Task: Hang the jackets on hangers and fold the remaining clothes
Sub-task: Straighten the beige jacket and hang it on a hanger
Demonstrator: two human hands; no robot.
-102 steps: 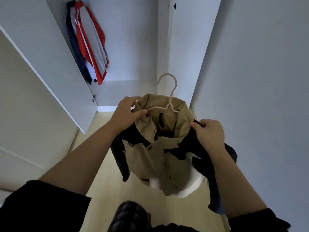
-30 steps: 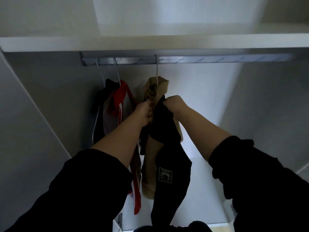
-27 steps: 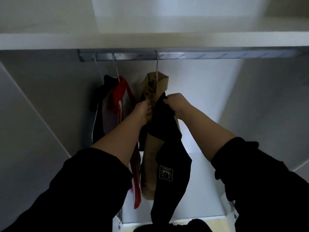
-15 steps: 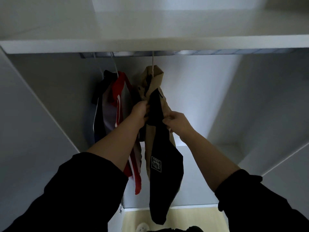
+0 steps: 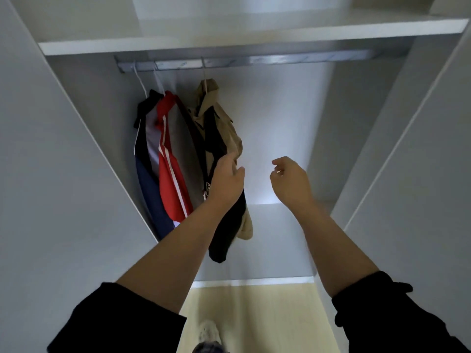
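Observation:
A tan and black jacket [image 5: 221, 128] hangs on a pale hanger from the metal closet rail [image 5: 254, 61]. To its left hang a red, white and grey jacket [image 5: 175, 159] and a dark navy one [image 5: 149, 179]. My left hand [image 5: 226, 179] is in front of the tan jacket's lower part, fingers relaxed, holding nothing. My right hand [image 5: 289, 182] hovers to the right of the jacket with loosely curled fingers, apart from it and empty.
A white shelf [image 5: 229, 34] runs above the rail. White closet side walls [image 5: 63, 174] stand left and right; the closet floor [image 5: 267, 238] lies below. The rail to the right of the jackets is bare. Pale wood floor [image 5: 254, 314] and my shoe [image 5: 207, 332] are underneath.
Both hands have let go of the tan and black jacket and pulled back and down. The jacket now hangs free on the rail. The view has drawn back.

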